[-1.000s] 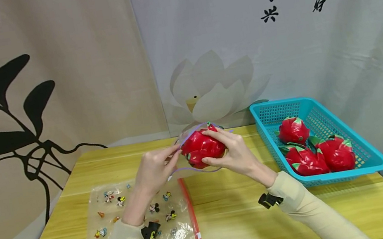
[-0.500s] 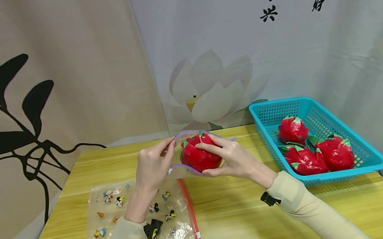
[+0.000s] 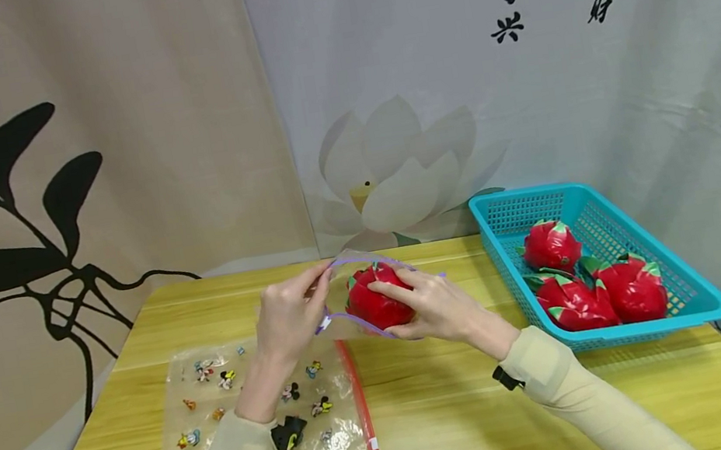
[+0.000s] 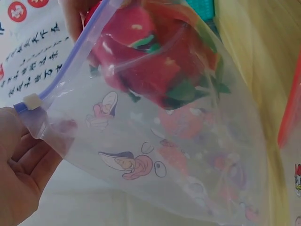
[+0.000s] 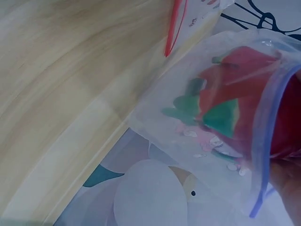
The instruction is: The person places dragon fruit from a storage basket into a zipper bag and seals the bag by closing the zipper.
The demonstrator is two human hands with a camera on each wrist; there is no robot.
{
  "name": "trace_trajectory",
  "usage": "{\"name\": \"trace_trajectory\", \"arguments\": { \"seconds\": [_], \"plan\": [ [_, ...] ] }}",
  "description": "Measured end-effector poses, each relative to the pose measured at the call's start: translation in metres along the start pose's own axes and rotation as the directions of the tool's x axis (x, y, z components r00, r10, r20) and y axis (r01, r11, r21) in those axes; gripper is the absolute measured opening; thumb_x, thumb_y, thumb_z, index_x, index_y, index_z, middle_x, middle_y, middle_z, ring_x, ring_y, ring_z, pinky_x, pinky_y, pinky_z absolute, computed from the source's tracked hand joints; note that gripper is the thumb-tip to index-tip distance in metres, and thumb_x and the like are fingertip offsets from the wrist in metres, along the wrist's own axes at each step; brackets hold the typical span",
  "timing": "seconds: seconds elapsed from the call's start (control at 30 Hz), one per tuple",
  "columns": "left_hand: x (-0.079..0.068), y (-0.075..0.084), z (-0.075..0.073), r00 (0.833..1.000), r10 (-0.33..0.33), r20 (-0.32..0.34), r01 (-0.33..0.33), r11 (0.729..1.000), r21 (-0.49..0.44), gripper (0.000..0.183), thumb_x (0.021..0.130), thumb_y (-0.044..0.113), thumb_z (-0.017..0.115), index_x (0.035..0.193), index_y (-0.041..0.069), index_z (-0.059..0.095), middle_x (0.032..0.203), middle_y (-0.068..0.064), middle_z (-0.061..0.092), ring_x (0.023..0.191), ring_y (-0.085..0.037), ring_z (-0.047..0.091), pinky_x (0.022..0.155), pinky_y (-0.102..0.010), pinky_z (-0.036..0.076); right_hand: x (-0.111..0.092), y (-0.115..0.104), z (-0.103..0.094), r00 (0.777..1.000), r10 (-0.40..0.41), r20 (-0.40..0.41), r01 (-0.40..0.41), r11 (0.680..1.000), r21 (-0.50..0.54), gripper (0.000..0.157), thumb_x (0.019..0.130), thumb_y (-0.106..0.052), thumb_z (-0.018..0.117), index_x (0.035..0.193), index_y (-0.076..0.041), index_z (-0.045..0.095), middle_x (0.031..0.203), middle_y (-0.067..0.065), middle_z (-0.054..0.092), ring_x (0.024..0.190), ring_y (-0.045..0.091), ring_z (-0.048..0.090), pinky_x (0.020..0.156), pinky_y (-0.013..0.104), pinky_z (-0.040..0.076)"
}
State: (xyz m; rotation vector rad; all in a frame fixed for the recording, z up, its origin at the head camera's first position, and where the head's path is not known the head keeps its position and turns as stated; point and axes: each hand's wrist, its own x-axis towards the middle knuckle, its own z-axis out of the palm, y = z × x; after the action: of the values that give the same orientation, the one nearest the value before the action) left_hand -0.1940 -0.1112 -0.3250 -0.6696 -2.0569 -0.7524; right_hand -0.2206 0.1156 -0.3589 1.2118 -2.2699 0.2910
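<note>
My left hand (image 3: 290, 315) pinches the corner of a clear zip bag (image 4: 127, 146), right by its white slider (image 4: 33, 101). The bag's purple-edged mouth stands apart, printed cartoon figures on its side. In my right hand (image 3: 439, 299) is a red dragon fruit (image 3: 376, 305) with green-tipped scales, gripped by thumb and fingers at the bag's mouth. The right wrist view has much of the dragon fruit (image 5: 230, 94) behind the bag's film, inside the purple rim (image 5: 263, 141). Both hands hold bag and fruit up over the table.
A blue basket (image 3: 621, 215) at the table's right holds three dragon fruits (image 3: 635, 287). On the left of the wooden table (image 3: 447, 416), under the left forearm, lies a flat clear bag (image 3: 339, 449) with a red zip edge and cartoon prints. A printed curtain (image 3: 189, 126) hangs behind.
The right hand has lowered the dragon fruit slightly and turned it, pushing it further into the bag. The bag's purple mouth has spread around it; the left hand keeps its corner.
</note>
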Motion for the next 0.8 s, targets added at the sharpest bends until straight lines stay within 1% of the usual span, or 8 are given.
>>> {"name": "trace_trajectory", "arguments": {
  "seconds": [0.1, 0.23, 0.4, 0.53, 0.7, 0.8],
  "plan": [
    [-0.001, -0.0003, 0.0011, 1.0, 0.001, -0.009, -0.001, 1.0, 0.004, 0.013, 0.082, 0.003, 0.065, 0.092, -0.003, 0.071, 0.078, -0.015, 0.072, 0.058, -0.016, 0.068, 0.044, -0.016, 0.049, -0.0008, -0.0001, 0.0012, 1.0, 0.002, 0.017, -0.002, 1.0, -0.013, 0.065, 0.069, -0.039, 0.078, 0.125, -0.017, 0.053, 0.116, 0.013, 0.059, 0.102, 0.029, 0.062, 0.069, 0.035, 0.058],
    [-0.0016, 0.0001, 0.002, 1.0, -0.003, -0.016, 0.003, 1.0, 0.006, 0.013, 0.082, 0.003, 0.065, 0.091, -0.004, 0.071, 0.077, -0.015, 0.072, 0.057, -0.016, 0.068, 0.043, -0.015, 0.048, -0.0014, -0.0006, 0.0012, 0.999, 0.001, 0.04, 0.001, 0.999, -0.05, 0.064, 0.069, -0.038, 0.077, 0.125, -0.017, 0.053, 0.112, 0.012, 0.06, 0.097, 0.026, 0.064, 0.068, 0.034, 0.058],
    [-0.0023, 0.0013, 0.0031, 1.0, -0.002, -0.008, 0.002, 1.0, 0.007, 0.013, 0.083, 0.003, 0.064, 0.092, -0.005, 0.07, 0.079, -0.016, 0.072, 0.059, -0.017, 0.068, 0.046, -0.017, 0.05, -0.0024, -0.0008, 0.0017, 0.998, -0.016, 0.056, 0.021, 0.995, -0.1, 0.062, 0.071, -0.041, 0.075, 0.125, -0.017, 0.054, 0.102, 0.01, 0.061, 0.086, 0.022, 0.065, 0.063, 0.03, 0.058],
    [-0.0029, 0.0018, 0.004, 1.0, 0.013, -0.019, -0.013, 1.0, 0.017, 0.012, 0.083, 0.003, 0.064, 0.091, -0.005, 0.07, 0.079, -0.016, 0.071, 0.06, -0.019, 0.068, 0.049, -0.019, 0.052, -0.0033, 0.0, 0.0039, 0.998, -0.033, 0.048, 0.038, 0.993, -0.11, 0.06, 0.072, -0.04, 0.074, 0.123, -0.016, 0.055, 0.094, 0.009, 0.061, 0.078, 0.019, 0.064, 0.058, 0.027, 0.057],
    [-0.003, 0.0018, 0.0048, 0.999, 0.029, -0.042, -0.029, 0.999, 0.02, 0.011, 0.083, 0.003, 0.064, 0.089, -0.005, 0.07, 0.079, -0.017, 0.071, 0.06, -0.02, 0.069, 0.051, -0.021, 0.054, -0.003, 0.0005, 0.0048, 0.998, -0.041, 0.041, 0.046, 0.991, -0.125, 0.059, 0.072, -0.041, 0.074, 0.123, -0.016, 0.056, 0.092, 0.009, 0.061, 0.074, 0.02, 0.064, 0.058, 0.028, 0.057],
    [-0.003, 0.0021, 0.0052, 0.999, 0.029, -0.042, -0.029, 0.999, 0.022, 0.011, 0.082, 0.003, 0.065, 0.089, -0.004, 0.07, 0.079, -0.017, 0.071, 0.06, -0.02, 0.069, 0.05, -0.021, 0.054, -0.0033, 0.0005, 0.0048, 0.997, -0.037, 0.061, 0.044, 0.99, -0.133, 0.059, 0.073, -0.041, 0.073, 0.123, -0.016, 0.056, 0.092, 0.009, 0.061, 0.073, 0.02, 0.064, 0.059, 0.029, 0.057]
  ]
}}
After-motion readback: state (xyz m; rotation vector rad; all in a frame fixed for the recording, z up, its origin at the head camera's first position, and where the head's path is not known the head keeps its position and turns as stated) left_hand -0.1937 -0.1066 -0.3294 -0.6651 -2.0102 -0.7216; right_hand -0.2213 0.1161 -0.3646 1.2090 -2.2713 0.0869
